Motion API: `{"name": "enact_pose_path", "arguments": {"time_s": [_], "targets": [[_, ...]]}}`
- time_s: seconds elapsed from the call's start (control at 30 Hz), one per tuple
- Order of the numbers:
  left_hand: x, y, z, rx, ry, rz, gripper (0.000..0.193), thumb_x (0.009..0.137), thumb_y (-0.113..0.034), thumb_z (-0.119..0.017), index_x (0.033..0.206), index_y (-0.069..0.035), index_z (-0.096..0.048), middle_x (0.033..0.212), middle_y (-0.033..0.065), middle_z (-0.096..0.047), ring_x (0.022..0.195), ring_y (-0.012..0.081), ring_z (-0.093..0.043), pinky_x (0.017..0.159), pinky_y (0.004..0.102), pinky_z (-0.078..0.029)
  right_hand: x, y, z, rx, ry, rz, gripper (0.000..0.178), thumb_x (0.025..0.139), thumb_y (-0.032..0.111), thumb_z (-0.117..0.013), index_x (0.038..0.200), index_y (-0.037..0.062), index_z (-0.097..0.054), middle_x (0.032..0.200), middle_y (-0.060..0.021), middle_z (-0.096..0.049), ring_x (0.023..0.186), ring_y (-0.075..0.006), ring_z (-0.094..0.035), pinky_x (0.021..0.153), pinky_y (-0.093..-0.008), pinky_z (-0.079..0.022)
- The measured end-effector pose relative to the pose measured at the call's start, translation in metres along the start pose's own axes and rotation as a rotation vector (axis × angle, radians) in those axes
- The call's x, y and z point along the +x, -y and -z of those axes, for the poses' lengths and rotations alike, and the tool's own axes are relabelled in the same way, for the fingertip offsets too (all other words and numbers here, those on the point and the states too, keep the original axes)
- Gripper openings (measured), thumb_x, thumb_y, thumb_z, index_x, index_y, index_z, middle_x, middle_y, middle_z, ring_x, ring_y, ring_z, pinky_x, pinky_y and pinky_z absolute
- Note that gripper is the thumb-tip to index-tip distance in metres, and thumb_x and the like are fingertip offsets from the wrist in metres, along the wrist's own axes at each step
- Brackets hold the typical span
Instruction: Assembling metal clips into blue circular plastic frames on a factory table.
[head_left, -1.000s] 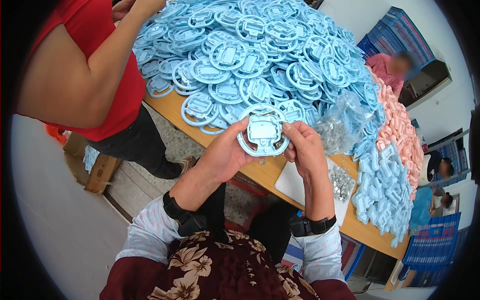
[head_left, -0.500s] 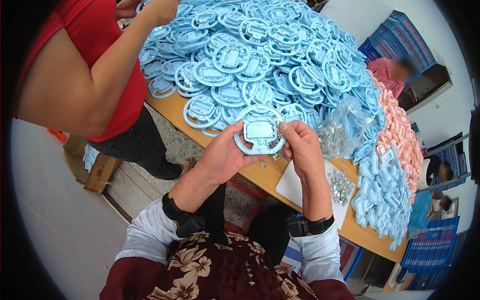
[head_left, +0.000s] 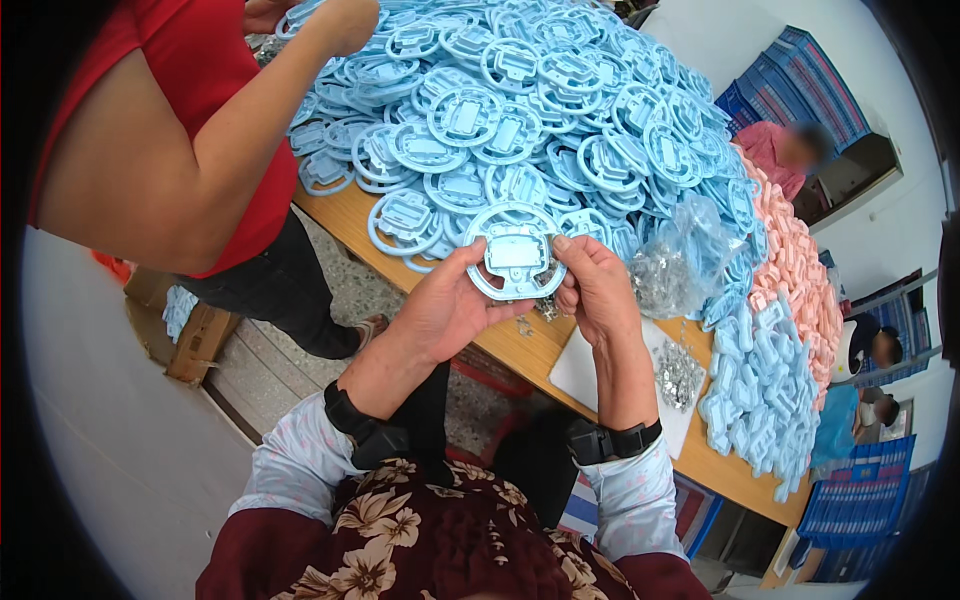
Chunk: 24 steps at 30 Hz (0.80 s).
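Note:
A light blue plastic toy steering wheel [head_left: 516, 253] is held up over the table's near edge. My left hand [head_left: 447, 312] grips its left rim, thumb on the upper face and fingers beneath. At its right rim my right hand [head_left: 598, 285] is closed, with thumb and forefinger pinching near the edge; whether a small part sits in those fingers is hidden. Just beyond lies a large heap of similar blue wheels [head_left: 467, 118]. Beside my right forearm, small silvery metal pieces [head_left: 679, 376] lie on a white board [head_left: 578, 372].
A clear plastic bag [head_left: 665, 272] of metal pieces rests against the heap. Smaller blue parts [head_left: 760, 395] and pink parts [head_left: 800, 260] are piled to the right on the wooden table [head_left: 740, 476]. A person in red [head_left: 215, 130] stands at the left, above a cardboard box [head_left: 190, 340].
The wheel has tilted slightly in my hands and shifted a little left. My right hand has moved slightly left with its fingers curled more. The neighbouring person's arm has shifted right.

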<state>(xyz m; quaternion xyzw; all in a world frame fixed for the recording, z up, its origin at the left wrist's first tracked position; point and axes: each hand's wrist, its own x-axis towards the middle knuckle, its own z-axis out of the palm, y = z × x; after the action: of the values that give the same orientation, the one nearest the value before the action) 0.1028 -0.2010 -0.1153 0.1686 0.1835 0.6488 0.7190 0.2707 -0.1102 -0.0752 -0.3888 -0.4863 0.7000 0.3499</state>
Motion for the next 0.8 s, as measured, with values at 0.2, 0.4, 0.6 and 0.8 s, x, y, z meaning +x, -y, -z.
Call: {"name": "enact_pose_path", "arguments": {"time_s": [0.2,0.4,0.6,0.8], "targets": [[-0.001,-0.007,-0.002,0.003,-0.007,-0.003,0.044,0.103,-0.038,-0.04,0.136,-0.008,-0.045,0.132,0.01,-0.056,0.119,0.0245,-0.057,0.097,0.0477,-0.05,0.004,0.002,-0.005,-0.043,0.01,0.019,0.027,0.092,0.025,-0.071,0.085,0.0045,-0.055,0.058,0.0026,-0.047,0.043,-0.0064,-0.04,0.04,-0.0228,-0.03],[-0.002,-0.007,-0.001,-0.007,0.002,0.038,0.045,0.103,-0.041,-0.037,0.136,-0.011,-0.044,0.134,0.0097,-0.055,0.122,0.0265,-0.055,0.097,0.0488,-0.048,0.005,0.002,-0.003,-0.075,0.008,0.007,0.025,0.092,0.024,-0.069,0.081,0.0079,-0.053,0.058,0.0032,-0.047,0.045,-0.0064,-0.04,0.042,-0.023,-0.03],[-0.011,-0.005,-0.005,0.053,-0.049,0.066,0.046,0.103,-0.043,-0.038,0.137,-0.012,-0.042,0.135,0.01,-0.053,0.124,0.0278,-0.054,0.1,0.0497,-0.046,-0.001,-0.001,-0.002,-0.032,0.024,0.001,0.027,0.092,0.024,-0.07,0.079,0.0072,-0.053,0.058,0.0024,-0.047,0.044,-0.0066,-0.041,0.041,-0.0232,-0.03],[-0.008,-0.004,-0.002,0.052,-0.04,0.057,0.048,0.103,-0.043,-0.036,0.138,-0.011,-0.042,0.136,0.011,-0.053,0.124,0.0278,-0.054,0.101,0.0499,-0.046,0.0,0.001,0.001,-0.007,0.03,-0.015,0.027,0.093,0.024,-0.069,0.08,0.0057,-0.054,0.058,0.0017,-0.048,0.044,-0.0064,-0.041,0.041,-0.0229,-0.03]]}}
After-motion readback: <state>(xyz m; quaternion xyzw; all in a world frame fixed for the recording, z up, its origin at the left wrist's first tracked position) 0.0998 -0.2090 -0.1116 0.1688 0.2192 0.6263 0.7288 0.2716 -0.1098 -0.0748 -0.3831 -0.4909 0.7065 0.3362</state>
